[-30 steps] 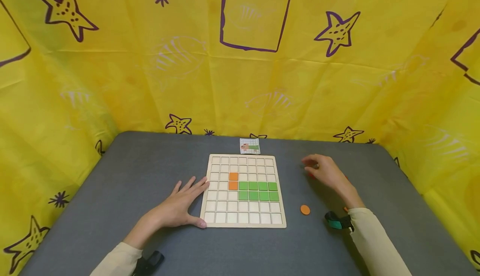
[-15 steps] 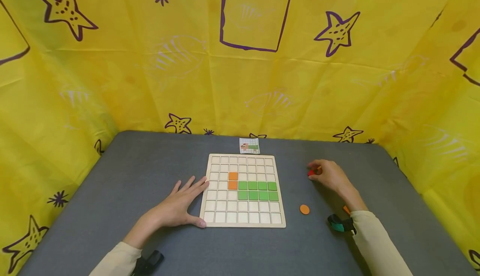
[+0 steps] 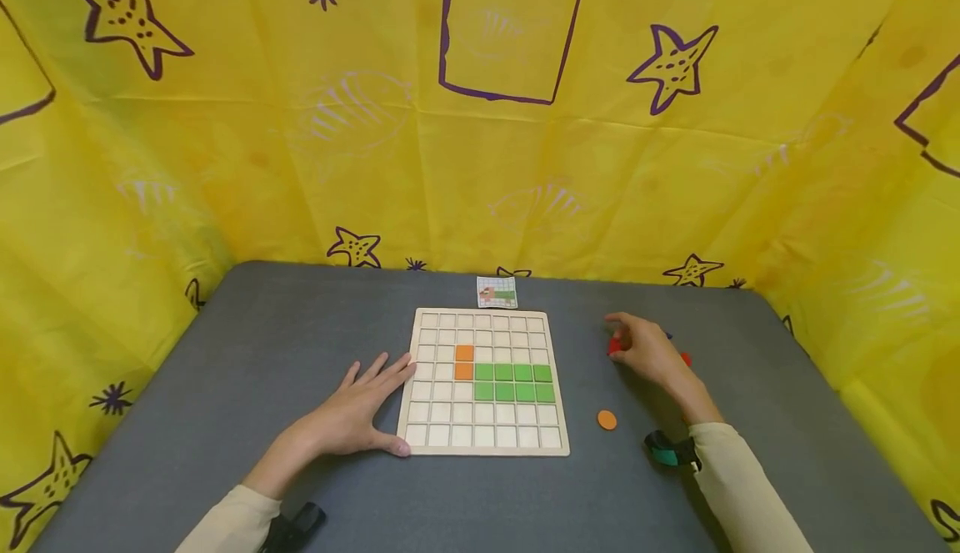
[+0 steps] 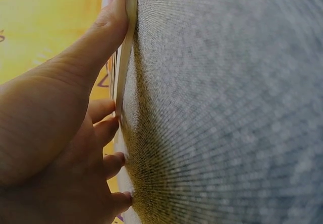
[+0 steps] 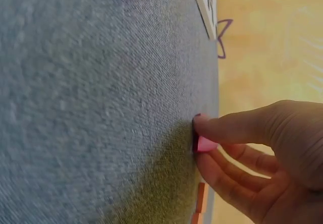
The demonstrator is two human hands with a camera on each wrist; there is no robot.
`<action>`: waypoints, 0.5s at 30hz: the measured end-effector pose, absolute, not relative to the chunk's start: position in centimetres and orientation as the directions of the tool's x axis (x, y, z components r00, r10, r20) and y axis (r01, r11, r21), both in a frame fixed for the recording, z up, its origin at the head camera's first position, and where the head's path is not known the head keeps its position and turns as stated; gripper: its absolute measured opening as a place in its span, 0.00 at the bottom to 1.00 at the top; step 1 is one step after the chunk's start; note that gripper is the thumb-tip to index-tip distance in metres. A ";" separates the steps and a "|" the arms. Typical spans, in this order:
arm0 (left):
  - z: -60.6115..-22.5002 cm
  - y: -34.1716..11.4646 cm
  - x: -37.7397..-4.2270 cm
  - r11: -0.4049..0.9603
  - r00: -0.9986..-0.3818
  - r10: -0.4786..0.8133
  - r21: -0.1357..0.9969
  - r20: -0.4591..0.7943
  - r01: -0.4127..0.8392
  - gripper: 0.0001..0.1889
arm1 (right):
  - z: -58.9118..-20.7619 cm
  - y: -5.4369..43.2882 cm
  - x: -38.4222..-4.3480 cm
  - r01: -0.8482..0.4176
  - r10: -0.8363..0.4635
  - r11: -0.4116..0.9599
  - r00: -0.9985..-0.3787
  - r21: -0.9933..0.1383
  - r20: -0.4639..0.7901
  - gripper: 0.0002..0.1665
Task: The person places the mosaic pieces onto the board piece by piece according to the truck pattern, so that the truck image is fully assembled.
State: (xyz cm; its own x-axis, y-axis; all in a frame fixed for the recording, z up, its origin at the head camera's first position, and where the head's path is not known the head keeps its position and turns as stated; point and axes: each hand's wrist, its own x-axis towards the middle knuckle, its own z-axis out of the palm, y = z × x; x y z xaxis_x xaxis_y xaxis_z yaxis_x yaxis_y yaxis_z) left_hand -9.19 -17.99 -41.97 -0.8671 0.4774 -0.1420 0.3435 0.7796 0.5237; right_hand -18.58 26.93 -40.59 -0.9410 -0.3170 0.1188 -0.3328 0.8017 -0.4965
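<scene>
A light wooden grid board (image 3: 487, 449) lies on the table, with a row of green square tiles (image 3: 505, 373) above another, and two orange square tiles (image 3: 465, 353) to their left. My left hand (image 3: 352, 411) rests at the board's left side, fingers spread, thumb at the lower left corner. In the left wrist view its thumb (image 4: 101, 32) lies along the board's edge. Right of the board, my right hand (image 3: 648, 353) pinches a small red piece (image 3: 615, 345) between thumb and fingers, low over the table. The right wrist view shows this red piece (image 5: 206, 144) partly covered by the fingertips.
A round orange piece (image 3: 607, 419) lies between the board and my right forearm. Another red piece (image 3: 686, 359) and a bit of blue (image 3: 668, 336) show beside the right hand. A small picture card (image 3: 497, 292) sits behind the board. Yellow patterned cloth (image 3: 480, 161) surrounds the table.
My right hand came down onto the red piece, took it between its fingertips and shifted slightly left. The left hand and the board stay put.
</scene>
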 end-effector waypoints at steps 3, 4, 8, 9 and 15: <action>-41.9 -18.0 -9.2 0.775 -0.865 0.484 0.524 -0.132 0.354 0.60 | -40.8 26.8 -18.6 -0.349 -0.329 0.784 -0.935 -0.513 0.134 0.31; -41.9 -18.0 -9.2 0.777 -0.865 0.482 0.524 -0.138 0.349 0.60 | -40.9 26.8 -18.6 -0.354 -0.331 0.781 -0.933 -0.515 0.139 0.30; -41.9 -17.9 -9.2 0.780 -0.865 0.479 0.527 -0.153 0.338 0.60 | -41.2 26.9 -18.6 -0.375 -0.351 0.767 -0.924 -0.520 0.150 0.26; -42.0 -17.9 -9.3 0.781 -0.865 0.476 0.528 -0.159 0.333 0.60 | -41.3 26.8 -18.6 -0.384 -0.359 0.764 -0.921 -0.519 0.153 0.24; -41.9 -17.9 -9.2 0.781 -0.866 0.475 0.528 -0.158 0.333 0.60 | -40.8 26.2 -18.7 -0.405 -0.377 0.737 -0.911 -0.542 0.168 0.22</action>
State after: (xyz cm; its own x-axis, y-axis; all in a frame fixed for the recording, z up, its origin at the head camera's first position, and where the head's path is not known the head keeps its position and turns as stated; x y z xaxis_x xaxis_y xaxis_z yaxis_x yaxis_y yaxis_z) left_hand -9.22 -17.88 -41.88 -0.8656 0.4753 -0.1578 0.3326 0.7812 0.5284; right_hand -18.71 26.24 -40.79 -0.9109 -0.3766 0.1685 -0.4048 0.7368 -0.5416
